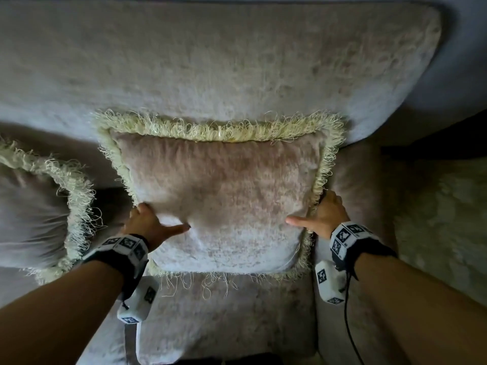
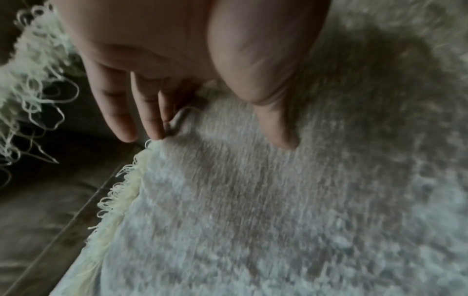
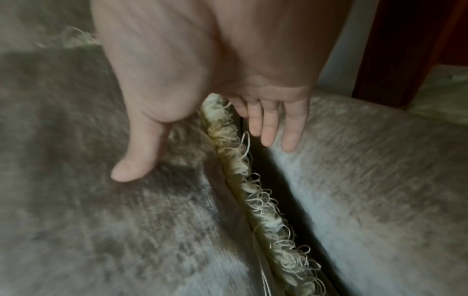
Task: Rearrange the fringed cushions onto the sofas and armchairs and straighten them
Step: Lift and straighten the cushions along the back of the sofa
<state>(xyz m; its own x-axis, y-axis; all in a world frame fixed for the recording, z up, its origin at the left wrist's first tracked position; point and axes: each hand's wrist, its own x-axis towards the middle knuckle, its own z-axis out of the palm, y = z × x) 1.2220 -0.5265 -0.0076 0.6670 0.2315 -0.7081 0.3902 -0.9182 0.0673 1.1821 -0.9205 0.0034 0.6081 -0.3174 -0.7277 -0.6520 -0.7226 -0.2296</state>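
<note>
We see the fringed cushion (image 1: 218, 196) standing on the sofa seat (image 1: 232, 320), leaning against the back cushion (image 1: 210, 61). The left hand (image 1: 147, 223) holds its left edge, thumb pressed into the front and fingers (image 2: 149, 112) reaching behind. The right hand (image 1: 325, 216) holds the right edge likewise, between cushion and armrest (image 3: 367, 180). A second fringed cushion (image 1: 34, 209) lies to the left.
</note>
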